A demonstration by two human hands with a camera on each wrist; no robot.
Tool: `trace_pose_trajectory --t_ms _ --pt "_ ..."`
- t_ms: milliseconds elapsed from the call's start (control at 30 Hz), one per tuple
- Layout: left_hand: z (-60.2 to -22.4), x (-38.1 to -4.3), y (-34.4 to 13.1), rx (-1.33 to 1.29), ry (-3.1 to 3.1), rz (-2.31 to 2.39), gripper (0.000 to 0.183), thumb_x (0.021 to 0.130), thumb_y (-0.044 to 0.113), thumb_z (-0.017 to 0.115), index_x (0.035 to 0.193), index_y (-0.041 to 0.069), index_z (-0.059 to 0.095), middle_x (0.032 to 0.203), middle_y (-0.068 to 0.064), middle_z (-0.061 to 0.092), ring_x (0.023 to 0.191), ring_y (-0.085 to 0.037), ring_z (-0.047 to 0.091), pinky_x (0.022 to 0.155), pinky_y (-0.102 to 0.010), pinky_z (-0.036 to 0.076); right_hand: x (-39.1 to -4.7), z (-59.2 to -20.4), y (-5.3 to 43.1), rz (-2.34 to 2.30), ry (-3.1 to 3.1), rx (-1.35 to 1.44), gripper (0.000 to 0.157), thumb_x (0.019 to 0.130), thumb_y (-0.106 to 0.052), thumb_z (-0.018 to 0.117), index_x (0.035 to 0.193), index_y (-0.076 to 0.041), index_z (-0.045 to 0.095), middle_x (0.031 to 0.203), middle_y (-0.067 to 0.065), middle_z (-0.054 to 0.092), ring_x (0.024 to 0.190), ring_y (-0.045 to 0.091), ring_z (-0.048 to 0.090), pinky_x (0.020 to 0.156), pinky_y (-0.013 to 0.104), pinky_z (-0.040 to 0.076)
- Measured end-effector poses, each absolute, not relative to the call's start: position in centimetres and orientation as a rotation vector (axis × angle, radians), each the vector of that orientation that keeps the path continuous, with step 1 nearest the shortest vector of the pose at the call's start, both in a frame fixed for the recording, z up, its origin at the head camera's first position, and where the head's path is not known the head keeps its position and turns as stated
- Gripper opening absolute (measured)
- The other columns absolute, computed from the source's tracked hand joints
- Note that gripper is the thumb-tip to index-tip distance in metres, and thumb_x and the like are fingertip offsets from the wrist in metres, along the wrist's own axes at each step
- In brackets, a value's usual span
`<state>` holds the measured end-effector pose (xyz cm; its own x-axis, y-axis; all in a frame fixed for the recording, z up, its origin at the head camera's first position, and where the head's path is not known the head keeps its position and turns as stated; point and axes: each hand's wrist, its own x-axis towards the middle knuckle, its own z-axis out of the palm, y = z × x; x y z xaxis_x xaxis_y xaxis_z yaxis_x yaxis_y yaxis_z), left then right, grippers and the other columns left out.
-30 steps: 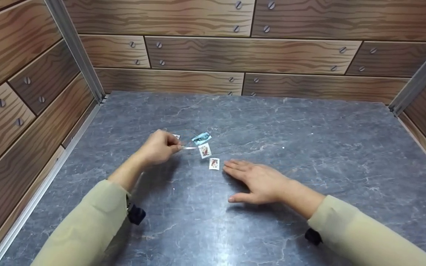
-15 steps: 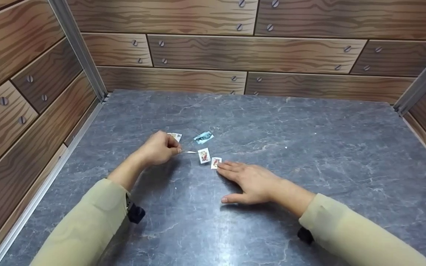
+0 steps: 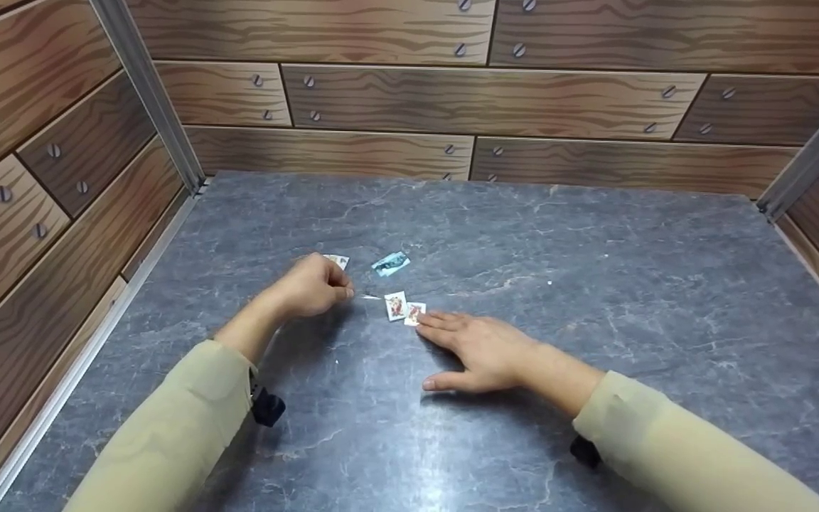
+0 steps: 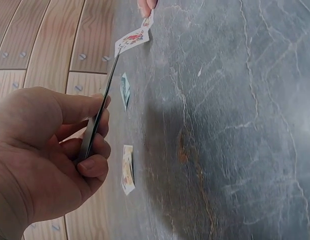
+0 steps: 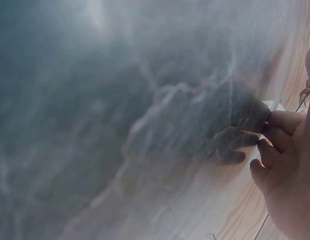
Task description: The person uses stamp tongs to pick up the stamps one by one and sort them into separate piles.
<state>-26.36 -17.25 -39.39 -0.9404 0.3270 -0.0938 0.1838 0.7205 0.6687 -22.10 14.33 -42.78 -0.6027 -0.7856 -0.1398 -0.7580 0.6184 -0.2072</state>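
Note:
My left hand (image 3: 313, 286) pinches a pair of dark tweezers (image 4: 99, 115) between thumb and fingers. At the tweezers' tips is a small playing card (image 3: 395, 306) with a red figure on it, tilted in the left wrist view. Its right edge meets a second small playing card (image 3: 412, 313) lying on the table. My right hand (image 3: 484, 352) is spread flat, palm down, fingertips on that second card and thumb held apart. In the right wrist view the right fingers (image 5: 282, 130) partly cover a white card.
Behind the tweezers lies a small blue card piece (image 3: 390, 264). Another small card (image 3: 340, 261) lies partly hidden beyond my left hand. The grey marbled table (image 3: 630, 299) is bounded by wood-patterned walls (image 3: 488, 103) with metal corner posts.
My left hand lowered the tweezers and card slightly toward me, bringing the card against the second one. My right hand slid left and its fingertips came onto the second card.

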Motion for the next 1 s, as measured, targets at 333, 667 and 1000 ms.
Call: trace_pose_trajectory --t_ms 333,667,1000 --pt "-39.9 -26.7 -17.0 0.467 2.703 1.031 0.015 0.095 0.004 0.069 0.091 -0.006 0.079 0.062 0.01 0.052 0.061 -0.009 0.045 0.058 -0.026 0.036 -22.1 -42.8 14.2 -0.213 2.624 -1.293 0.099 0.097 -0.081 0.045 0.166 -0.011 0.035 0.173 0.006 0.028 0.157 0.032 0.028 0.124 0.051 0.027" --pt "-40.7 -26.9 -16.8 0.514 2.745 1.0 0.012 0.095 0.003 0.07 0.089 -0.004 0.079 0.064 0.011 0.055 0.062 -0.009 0.046 0.061 -0.026 0.037 -22.1 -43.0 14.3 -0.231 2.629 -1.299 0.1 0.096 -0.082 0.046 0.166 -0.011 0.035 0.172 0.006 0.029 0.157 0.032 0.029 0.124 0.051 0.027" --pt "-40.8 -26.8 -16.9 0.459 2.71 1.012 0.012 0.096 0.003 0.07 0.092 -0.004 0.079 0.067 0.007 0.059 0.063 -0.009 0.049 0.06 -0.026 0.041 -22.1 -43.0 14.3 -0.219 2.619 -1.29 0.1 0.097 -0.082 0.043 0.166 -0.011 0.034 0.173 0.005 0.027 0.157 0.032 0.028 0.125 0.051 0.025"
